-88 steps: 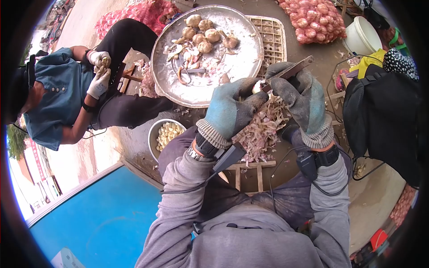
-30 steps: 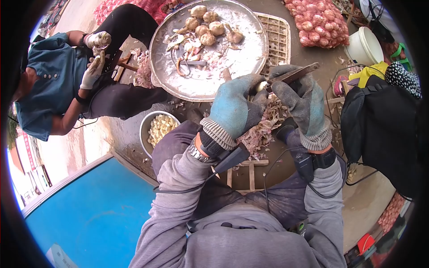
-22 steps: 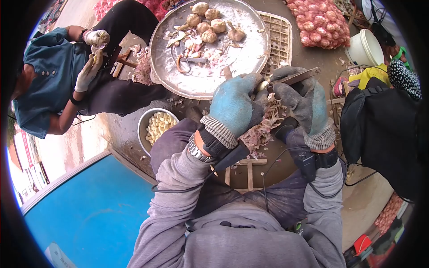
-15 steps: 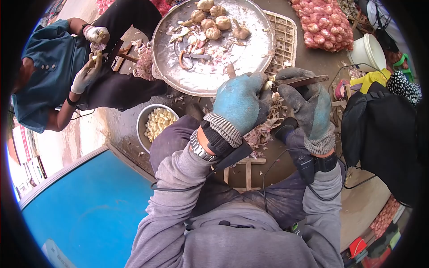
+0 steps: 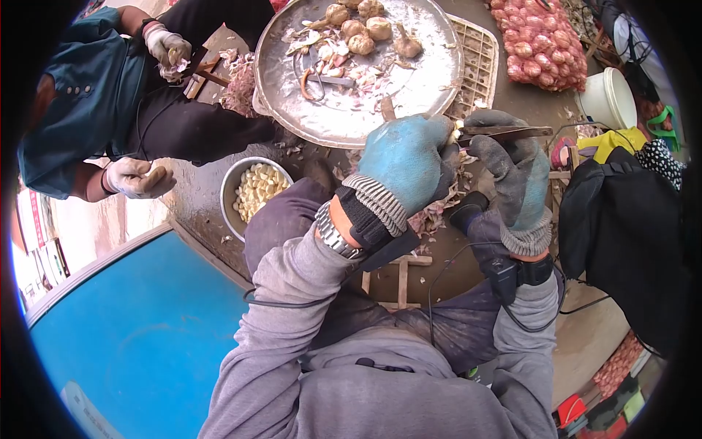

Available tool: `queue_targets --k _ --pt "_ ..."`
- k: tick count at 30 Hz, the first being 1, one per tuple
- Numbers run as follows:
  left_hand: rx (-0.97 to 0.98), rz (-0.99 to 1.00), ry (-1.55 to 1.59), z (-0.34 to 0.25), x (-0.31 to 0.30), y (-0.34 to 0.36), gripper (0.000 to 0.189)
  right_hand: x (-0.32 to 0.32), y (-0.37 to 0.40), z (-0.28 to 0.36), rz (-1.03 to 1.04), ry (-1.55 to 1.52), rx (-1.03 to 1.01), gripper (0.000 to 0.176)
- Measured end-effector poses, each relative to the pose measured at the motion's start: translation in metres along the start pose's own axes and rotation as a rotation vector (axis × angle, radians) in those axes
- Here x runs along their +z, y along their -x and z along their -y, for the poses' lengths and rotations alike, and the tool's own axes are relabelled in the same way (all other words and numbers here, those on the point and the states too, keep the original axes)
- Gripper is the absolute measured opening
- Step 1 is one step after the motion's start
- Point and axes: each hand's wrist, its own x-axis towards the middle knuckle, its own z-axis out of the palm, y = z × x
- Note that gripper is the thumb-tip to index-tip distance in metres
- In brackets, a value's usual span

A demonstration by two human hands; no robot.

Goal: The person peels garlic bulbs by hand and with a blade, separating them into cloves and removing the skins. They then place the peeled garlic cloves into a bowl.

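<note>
Grey-brown floor (image 5: pixel 194 201) spreads around a round tray (image 5: pixel 420 80) of garlic bulbs (image 5: pixel 360 44) at the top centre of my feed. Right of centre I see the gloved left hand (image 5: pixel 409 157) pinching a pale garlic piece (image 5: pixel 455 134) and the gloved right hand (image 5: pixel 521 175) gripping a knife (image 5: pixel 515 132) close to it, though I cannot tell whether they touch. Left of centre, a bowl (image 5: pixel 227 205) holds peeled cloves (image 5: pixel 257 190).

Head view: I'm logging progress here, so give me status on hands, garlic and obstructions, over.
Left hand closed on garlic clove, mostly hidden. Right hand gripping knife beside it. Round tray beyond both hands; no obstruction visible.
</note>
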Motion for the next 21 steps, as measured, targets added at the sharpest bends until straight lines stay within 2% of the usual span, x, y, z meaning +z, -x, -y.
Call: queue_targets --k 12,14,15,17,21 --pt "0.002 0.033 -0.077 -0.002 -0.001 0.000 0.015 0.002 0.002 -0.004 -0.031 0.009 -0.033 0.032" --pt "-0.003 0.042 -0.077 -0.002 -0.002 -0.001 0.015 -0.002 0.000 -0.007 -0.036 -0.305 0.108 0.031" --pt "-0.007 0.053 -0.082 -0.002 -0.003 0.000 0.016 0.000 0.000 -0.006 -0.032 -0.307 0.110 0.031" --pt "-0.007 0.063 -0.101 -0.004 -0.001 0.001 0.016 0.004 0.003 -0.005 -0.052 -0.001 -0.005 0.029" --pt "-0.001 0.090 -0.141 0.000 0.005 0.002 0.017 0.004 0.003 -0.011 -0.066 -0.183 0.051 0.029"
